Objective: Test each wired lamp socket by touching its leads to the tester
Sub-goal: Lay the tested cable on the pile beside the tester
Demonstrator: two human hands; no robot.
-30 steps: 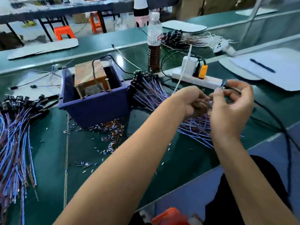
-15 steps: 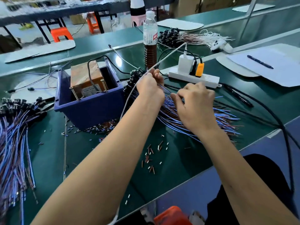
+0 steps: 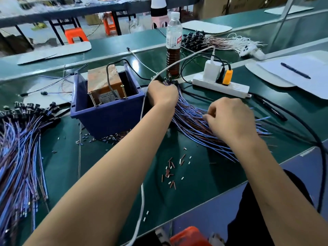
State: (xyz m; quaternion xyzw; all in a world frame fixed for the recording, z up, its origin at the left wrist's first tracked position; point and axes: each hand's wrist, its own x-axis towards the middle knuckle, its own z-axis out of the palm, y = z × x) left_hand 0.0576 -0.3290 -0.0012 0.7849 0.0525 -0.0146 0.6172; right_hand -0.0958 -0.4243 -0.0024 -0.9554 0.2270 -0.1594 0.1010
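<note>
A bundle of wired lamp sockets (image 3: 193, 125) with blue and brown leads fans across the green table in front of me. My left hand (image 3: 162, 94) grips the socket end of that bundle, just right of the blue bin. My right hand (image 3: 230, 118) lies over the leads farther right, its fingers curled and pinching some of the wires. The tester (image 3: 104, 86), a brown taped block with upright screw posts, sits inside the blue bin (image 3: 110, 116). A second heap of wired sockets (image 3: 19, 142) lies at the far left.
A white power strip (image 3: 220, 87) with plugs stands behind my hands, a half-full bottle (image 3: 174, 43) beyond it. Black cables (image 3: 305, 128) run along the right. Paper and a pen (image 3: 295, 71) lie at the right. Cut wire bits (image 3: 171, 173) litter the table. Another socket bundle (image 3: 209, 41) lies at the back.
Both hands came down from holding a single wire near the power strip onto the bundle. The left now grips its socket end and the right has slid rightward along the leads.
</note>
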